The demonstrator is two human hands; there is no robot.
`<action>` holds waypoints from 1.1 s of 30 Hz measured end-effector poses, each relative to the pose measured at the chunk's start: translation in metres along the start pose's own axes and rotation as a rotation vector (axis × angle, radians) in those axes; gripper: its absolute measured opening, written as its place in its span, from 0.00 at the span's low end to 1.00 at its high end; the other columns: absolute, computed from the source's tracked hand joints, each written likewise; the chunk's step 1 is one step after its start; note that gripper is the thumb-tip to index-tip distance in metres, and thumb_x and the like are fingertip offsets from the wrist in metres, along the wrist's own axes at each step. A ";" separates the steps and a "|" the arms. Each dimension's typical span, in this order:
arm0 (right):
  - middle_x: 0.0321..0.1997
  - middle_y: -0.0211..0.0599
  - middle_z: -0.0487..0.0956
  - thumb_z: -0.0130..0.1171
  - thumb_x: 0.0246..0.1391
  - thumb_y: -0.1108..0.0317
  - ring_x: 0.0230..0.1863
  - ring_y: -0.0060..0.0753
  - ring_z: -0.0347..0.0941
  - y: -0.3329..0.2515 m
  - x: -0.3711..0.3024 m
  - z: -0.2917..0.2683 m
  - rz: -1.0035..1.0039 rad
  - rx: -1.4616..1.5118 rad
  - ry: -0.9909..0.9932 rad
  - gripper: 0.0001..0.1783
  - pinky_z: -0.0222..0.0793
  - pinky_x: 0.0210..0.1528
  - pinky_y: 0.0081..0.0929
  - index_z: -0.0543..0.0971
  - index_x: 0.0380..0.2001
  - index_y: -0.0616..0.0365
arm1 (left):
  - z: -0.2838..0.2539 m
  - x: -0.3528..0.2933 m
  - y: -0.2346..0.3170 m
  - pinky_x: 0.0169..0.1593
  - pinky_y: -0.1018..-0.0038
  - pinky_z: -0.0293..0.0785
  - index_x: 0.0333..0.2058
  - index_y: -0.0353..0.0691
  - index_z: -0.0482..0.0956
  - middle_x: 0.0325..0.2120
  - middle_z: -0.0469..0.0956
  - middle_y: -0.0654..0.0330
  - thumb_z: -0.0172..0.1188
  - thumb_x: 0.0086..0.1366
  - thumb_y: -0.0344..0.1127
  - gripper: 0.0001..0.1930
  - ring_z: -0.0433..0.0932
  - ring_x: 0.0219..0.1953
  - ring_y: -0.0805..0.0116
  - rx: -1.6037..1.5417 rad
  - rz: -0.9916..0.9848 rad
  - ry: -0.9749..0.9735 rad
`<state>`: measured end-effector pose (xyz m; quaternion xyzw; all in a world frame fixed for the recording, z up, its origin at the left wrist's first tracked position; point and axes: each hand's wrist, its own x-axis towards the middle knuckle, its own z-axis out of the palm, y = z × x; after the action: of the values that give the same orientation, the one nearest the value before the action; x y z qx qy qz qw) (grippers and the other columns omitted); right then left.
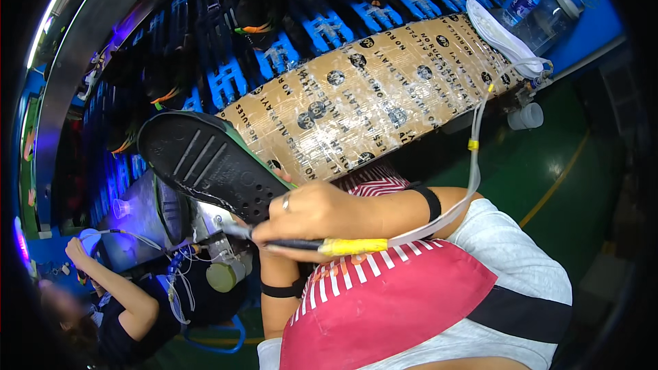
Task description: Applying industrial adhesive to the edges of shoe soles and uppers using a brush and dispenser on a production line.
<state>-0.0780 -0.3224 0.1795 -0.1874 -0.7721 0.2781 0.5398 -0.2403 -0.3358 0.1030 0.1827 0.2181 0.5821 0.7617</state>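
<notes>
A shoe's black outsole (205, 164) faces me, tilted, with long grooves at the toe, small round holes near the heel and a green edge along one side. My left hand (282, 175) grips the shoe at its heel end; only some fingertips show, the rest hidden behind the shoe and my other hand. In front of the heel, my right hand (312, 214) is closed round a glue brush (295, 243) with a dark handle and yellow tape. Its grey tip is blurred and lies by the heel edge; I cannot tell whether it touches. A pale hose (473, 171) runs from the brush.
A bench top (370, 96) covered in brown printed cardboard and clear film lies ahead. Blue racks (329, 31) line its far side. At the right stand a bottle (524, 1), a jug (552, 20) and a white sole-shaped piece (504, 38). A co-worker's arm (120, 284) is at lower left.
</notes>
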 end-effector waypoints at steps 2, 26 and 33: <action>0.23 0.33 0.69 0.56 0.39 0.69 0.27 0.34 0.72 0.002 -0.002 0.000 0.064 -0.110 0.065 0.11 0.70 0.31 0.30 0.75 0.32 0.52 | 0.002 0.002 0.003 0.54 0.63 0.67 0.51 0.38 0.66 0.46 0.70 0.51 0.51 0.54 0.64 0.36 0.69 0.50 0.56 0.003 0.053 0.001; 0.23 0.39 0.73 0.62 0.43 0.74 0.22 0.38 0.71 0.003 -0.013 0.016 0.153 0.246 -0.100 0.15 0.66 0.24 0.27 0.77 0.38 0.57 | -0.009 0.016 0.062 0.55 0.56 0.67 0.57 0.30 0.56 0.50 0.64 0.43 0.59 0.51 0.61 0.45 0.64 0.55 0.50 0.026 0.260 -0.161; 0.24 0.39 0.76 0.61 0.41 0.70 0.27 0.42 0.75 0.005 -0.015 0.011 0.199 0.350 -0.178 0.10 0.71 0.30 0.31 0.78 0.31 0.55 | -0.014 0.006 0.073 0.55 0.54 0.65 0.59 0.36 0.55 0.53 0.63 0.42 0.57 0.50 0.65 0.46 0.65 0.54 0.45 0.118 0.192 -0.106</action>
<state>-0.0833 -0.3296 0.1623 -0.1411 -0.7343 0.4753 0.4637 -0.3057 -0.3107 0.1293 0.2777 0.1928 0.6279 0.7010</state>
